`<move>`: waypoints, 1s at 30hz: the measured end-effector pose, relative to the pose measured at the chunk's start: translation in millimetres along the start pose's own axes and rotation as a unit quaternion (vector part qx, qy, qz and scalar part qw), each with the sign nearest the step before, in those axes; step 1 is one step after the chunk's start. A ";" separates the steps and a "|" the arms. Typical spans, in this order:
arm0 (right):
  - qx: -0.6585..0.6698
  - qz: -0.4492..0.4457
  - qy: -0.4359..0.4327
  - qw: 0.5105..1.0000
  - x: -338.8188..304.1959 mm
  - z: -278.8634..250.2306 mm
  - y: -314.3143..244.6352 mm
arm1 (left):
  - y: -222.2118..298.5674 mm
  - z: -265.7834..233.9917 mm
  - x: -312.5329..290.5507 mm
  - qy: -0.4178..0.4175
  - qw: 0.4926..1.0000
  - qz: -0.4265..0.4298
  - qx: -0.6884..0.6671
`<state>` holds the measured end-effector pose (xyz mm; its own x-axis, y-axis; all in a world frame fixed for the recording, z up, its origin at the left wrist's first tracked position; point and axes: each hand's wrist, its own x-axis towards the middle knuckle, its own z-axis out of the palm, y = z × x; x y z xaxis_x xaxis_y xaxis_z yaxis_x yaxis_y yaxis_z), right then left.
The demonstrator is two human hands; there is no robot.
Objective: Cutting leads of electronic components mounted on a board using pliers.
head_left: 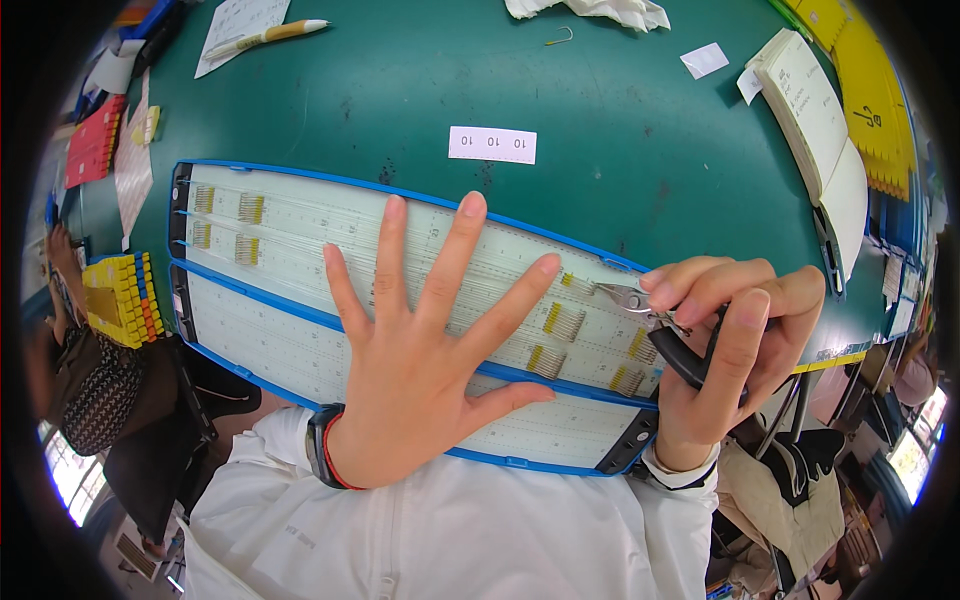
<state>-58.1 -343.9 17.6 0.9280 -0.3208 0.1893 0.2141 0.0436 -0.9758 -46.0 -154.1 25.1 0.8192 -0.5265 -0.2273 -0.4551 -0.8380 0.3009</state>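
A long, blue-edged white rig case [262, 372] lies open in front of me, thin lines stretched along its upper half. My left hand [405, 385] lies over these lines, palm down with its fingers spread. My right hand [755, 340] grips a pair of pliers [682, 357] with black handles. Their metal tips are at a small yellow-topped hook group [575, 283] in the case's right part; whether they pinch anything is too small to tell. More rows of fish hooks [564, 322] sit below the tips. Another hook cluster [250, 208] sits near the left end.
A white paper strip [492, 145] lies beyond the case on the green table [600, 110]. One loose hook [560, 37] is farther back. An open notebook [805, 110] lies at right, a pen [270, 37] at far left. Yellow blocks [125, 300] stand left; another person sits there.
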 end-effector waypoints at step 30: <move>-0.511 -0.006 -0.013 0.859 27.9 -62.0 -35.4 | -10.8 2.8 -5.0 0.047 0.997 0.020 -0.056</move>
<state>-58.7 -413.0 50.7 0.9366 -0.2943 0.1900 -0.1441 -0.8181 -0.5568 -46.1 -142.8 20.5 0.8330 -0.5385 -0.1272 -0.4499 -0.7930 0.4107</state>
